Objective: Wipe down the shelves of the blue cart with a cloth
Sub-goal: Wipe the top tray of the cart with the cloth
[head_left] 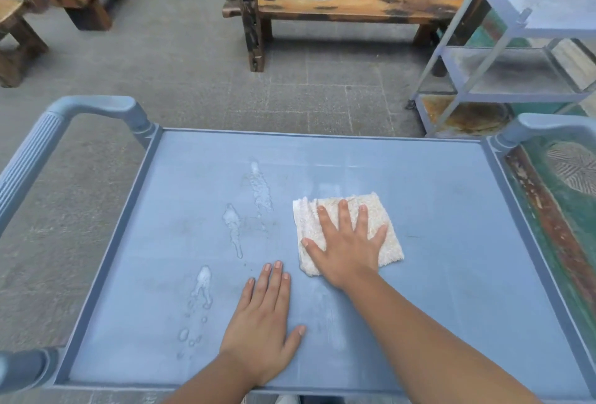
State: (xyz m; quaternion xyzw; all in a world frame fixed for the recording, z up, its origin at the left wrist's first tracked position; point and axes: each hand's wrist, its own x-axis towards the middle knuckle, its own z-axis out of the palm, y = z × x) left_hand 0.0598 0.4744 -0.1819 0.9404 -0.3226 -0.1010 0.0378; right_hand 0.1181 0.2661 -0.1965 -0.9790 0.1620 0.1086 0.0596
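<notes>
1. Floor (pixel 200 81): grey paving. A wooden bench (pixel 348 0) stands beyond the cart; a second, three-tier cart (pixel 516 81) stands off past the far right corner.
2. Cart (pixel 451 210): blue plastic, seen from above. Its top shelf fills the view, with a raised rim all round and a handle (pixel 42 152) at the left end. Lower shelves are hidden, so their state cannot be told.
3. Right hand (pixel 348 242): flat, fingers spread and straight, pressing on the cloth near the shelf's middle. It grasps nothing.
4. Left hand (pixel 261 316): flat on bare shelf near the near edge, fingers straight, grasping nothing. It appears to brace the cart.
5. Cloth (pixel 387 242): pale, nubby, folded to a rough square, lying just right of shelf centre under the right palm. Likely light, soft and limp; it would bunch if pinched at a corner. Best driven by flat palm pressure across the whole pad, as it is now.
6. Wet streaks (pixel 261 191): foamy trails and droplets run from mid-shelf toward the near left corner, just left of the cloth and not yet wiped. The wet plastic is probably slick, so the cloth should glide.
</notes>
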